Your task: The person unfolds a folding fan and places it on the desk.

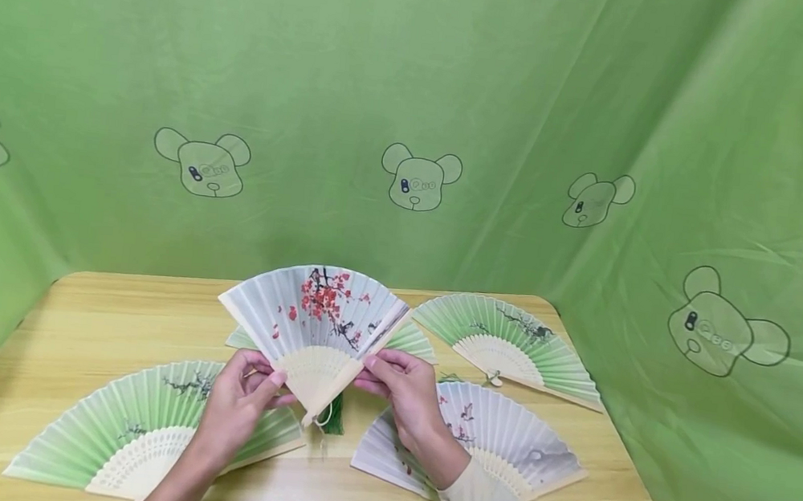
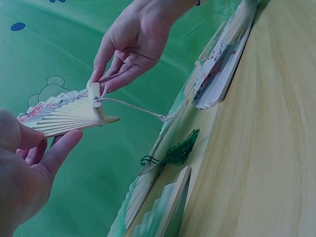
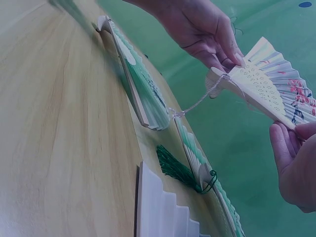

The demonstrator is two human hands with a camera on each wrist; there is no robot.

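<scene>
Both hands hold a pale fan [image 1: 326,316], spread and raised above the table, with red blossoms on a dark branch. My left hand [image 1: 234,404] pinches its left edge along the light wooden ribs. On the opposite edge, my right hand [image 1: 406,388] pinches the outer rib between thumb and fingers. From the pivot at the bottom hangs a white cord [image 2: 131,104], its lower end unclear. Behind the raised fan lies a green fan [image 1: 417,345], partly hidden. A dark green tassel [image 3: 175,165] rests beside that fan on the table.
Spread fans lie around the hands: a green fan [image 1: 80,425] at front left, a grey-white fan [image 1: 549,450] under the right forearm, and another green fan [image 1: 509,337] at back right. Green cloth [image 1: 331,74] with bear-head outlines walls the wooden table [image 1: 120,312] at the back and sides.
</scene>
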